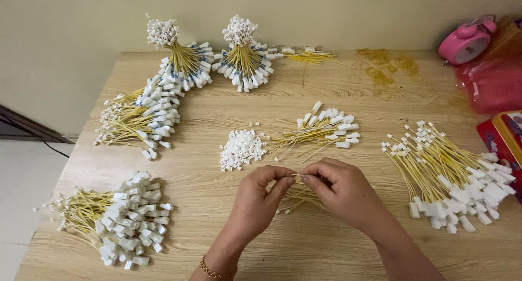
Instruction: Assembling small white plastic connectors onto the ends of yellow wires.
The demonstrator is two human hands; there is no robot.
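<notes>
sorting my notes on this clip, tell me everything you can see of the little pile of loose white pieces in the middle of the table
The pile of loose white pieces lies on the wooden table, just beyond the left hand. It is a low, roughly square heap of tiny white blocks that look like plastic, with no wires attached. A few strays lie scattered at its upper right edge. To its right lies a loose fan of yellow wires with white ends, whose tips reach close to it; whether they touch is unclear. Neither hand touches the pile.
</notes>
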